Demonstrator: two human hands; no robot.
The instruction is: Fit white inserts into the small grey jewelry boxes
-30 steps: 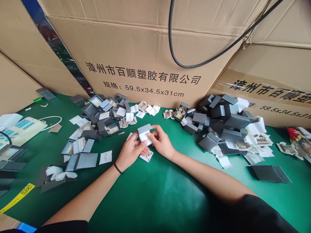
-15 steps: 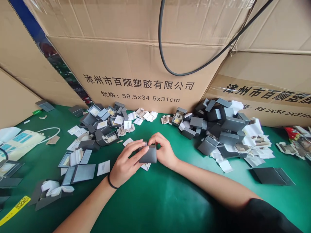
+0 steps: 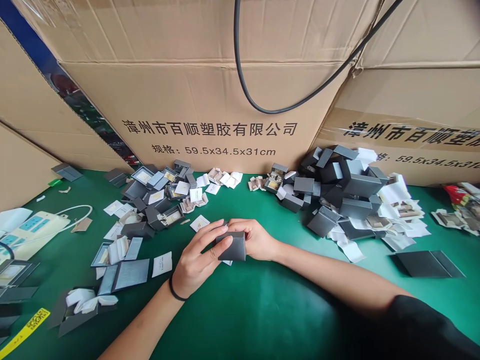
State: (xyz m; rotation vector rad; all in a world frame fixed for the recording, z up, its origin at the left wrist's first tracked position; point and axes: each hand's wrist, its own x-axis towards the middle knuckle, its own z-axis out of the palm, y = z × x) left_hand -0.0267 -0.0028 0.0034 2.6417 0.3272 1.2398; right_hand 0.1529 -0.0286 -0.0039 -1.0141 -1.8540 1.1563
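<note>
Both of my hands hold one small grey box (image 3: 233,247) low over the green table (image 3: 262,310), just in front of me. My left hand (image 3: 198,262), with a black band at the wrist, has its fingers curled over the box's left side and top. My right hand (image 3: 255,239) grips its right side from behind. A bit of white card shows under the box. A heap of similar grey boxes (image 3: 345,190) with white inserts lies to the right. Opened grey boxes and white cards (image 3: 157,200) are scattered to the left.
Large cardboard cartons (image 3: 210,100) with printed text stand along the back, and a black cable (image 3: 285,105) hangs in front of them. A white power strip (image 3: 30,230) lies at the far left. A flat dark sleeve (image 3: 427,263) lies at the right.
A second ago my hands held the box with its white insert showing; now it is closed and grey, held lower and closer to me. The view has tilted down slightly.
</note>
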